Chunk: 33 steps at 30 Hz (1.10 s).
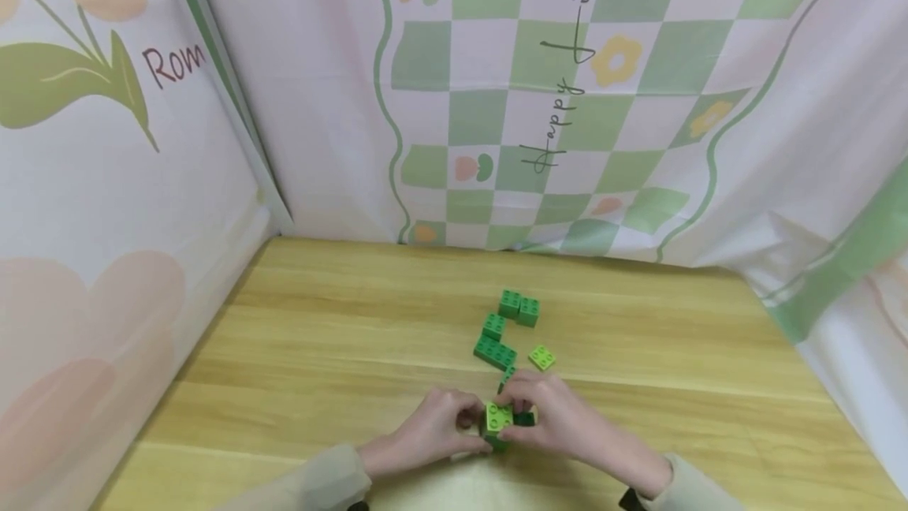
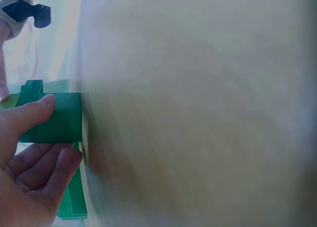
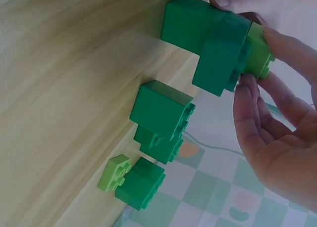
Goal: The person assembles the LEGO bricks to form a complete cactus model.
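Probably light and stiff, the lime brick (image 1: 496,416) sits atop the green stack (image 3: 185,26); the right hand (image 1: 553,408) pinches its sides, the left hand (image 1: 436,426) grips the stack lower down. Flat brick walls look the surest hold. Other green bricks (image 1: 494,352) lie beyond the stack.

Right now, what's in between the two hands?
A stack: one light green block on top of darker green blocks. The head view shows it between the left hand and the right hand.
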### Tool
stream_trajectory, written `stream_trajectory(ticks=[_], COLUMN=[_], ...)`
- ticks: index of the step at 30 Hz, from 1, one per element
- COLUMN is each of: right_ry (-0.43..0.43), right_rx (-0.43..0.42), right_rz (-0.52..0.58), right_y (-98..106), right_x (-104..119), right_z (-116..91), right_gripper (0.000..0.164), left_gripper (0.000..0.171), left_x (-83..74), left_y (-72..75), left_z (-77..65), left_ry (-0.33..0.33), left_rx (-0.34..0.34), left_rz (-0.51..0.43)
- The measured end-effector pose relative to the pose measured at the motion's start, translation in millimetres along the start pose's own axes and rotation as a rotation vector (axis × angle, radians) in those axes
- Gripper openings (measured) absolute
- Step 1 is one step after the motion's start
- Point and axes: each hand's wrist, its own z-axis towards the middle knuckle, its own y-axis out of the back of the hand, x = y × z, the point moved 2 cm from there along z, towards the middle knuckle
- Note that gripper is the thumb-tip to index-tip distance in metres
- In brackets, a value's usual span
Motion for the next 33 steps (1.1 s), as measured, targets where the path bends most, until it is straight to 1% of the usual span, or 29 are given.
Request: stream_trajectory(ticks=[6, 12, 20, 25, 30, 33], right_ry=[-0.037, -0.058, -0.022, 0.006, 0.024, 0.032], right_rx=[0.014, 0.038, 0.009, -0.010, -0.025, -0.028], right_rz=[-0.016, -0.024, -0.020, -0.024, -0.040, -0.052], right_y=[1.0, 1.9, 0.2, -1.5, -1.5, -0.8], right_x=[3.1, 4.4, 4.0, 3.4, 4.2, 5.1], right_z=[0.5, 1.2, -0.5, -1.2, -1.9, -2.1], right_gripper=[0.028, 0.026, 0.028, 0.030, 0.030, 0.029], left_gripper=[0.030, 0.029, 0.029, 0.030, 0.032, 0.033], left_x=[-1.6, -2.1, -3.1, -4.1, -5.9, -7.4], left_y=[1.4, 1.4, 2.2, 2.2, 2.3, 2.7], left_z=[0.6, -0.2, -0.5, -1.3, -2.8, -4.1], left_ry=[0.018, 0.006, 0.010, 0.010, 0.003, -0.015], left_rx=[0.010, 0.010, 0.009, 0.001, -0.012, -0.026], left_rz=[-0.010, -0.013, -0.020, 0.002, 0.017, 0.016])
